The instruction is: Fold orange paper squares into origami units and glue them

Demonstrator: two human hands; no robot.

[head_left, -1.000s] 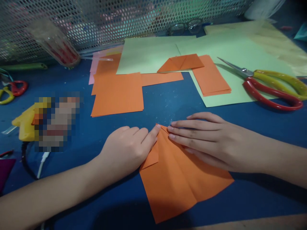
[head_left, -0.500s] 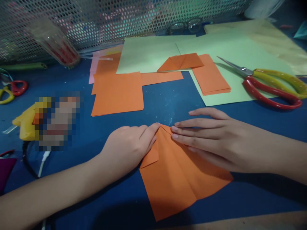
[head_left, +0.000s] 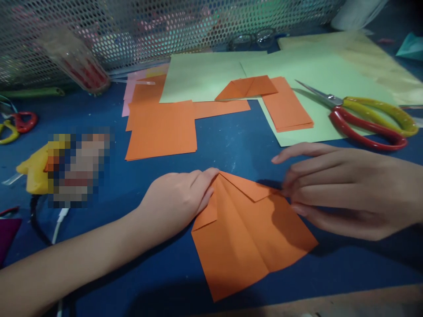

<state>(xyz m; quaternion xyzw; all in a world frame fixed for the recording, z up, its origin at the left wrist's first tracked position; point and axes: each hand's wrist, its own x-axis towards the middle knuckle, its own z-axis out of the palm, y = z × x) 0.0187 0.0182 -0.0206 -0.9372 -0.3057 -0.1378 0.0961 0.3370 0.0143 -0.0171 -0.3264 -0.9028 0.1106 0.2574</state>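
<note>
A partly folded orange paper (head_left: 244,237) lies on the blue tabletop in front of me, with both top corners folded in toward its centre crease. My left hand (head_left: 175,204) rests on the left flap, with the fingertips pressing at the top point. My right hand (head_left: 340,193) hovers at the right, blurred, with fingers stretched out. Its fingertips are at the outer corner of the right flap. I cannot tell whether they touch it.
Flat orange sheets (head_left: 161,130) lie beyond the paper, and folded orange pieces (head_left: 286,103) rest on light green sheets (head_left: 205,75). Red-and-yellow scissors (head_left: 370,121) lie at the right. A yellow tool (head_left: 33,169), small scissors (head_left: 16,123) and a clear cup (head_left: 77,61) are at the left. A mesh wall (head_left: 132,31) closes the back.
My right hand slid from the paper's top point out to the right and lifted, uncovering the folded right flap. My left hand stayed on the left flap.
</note>
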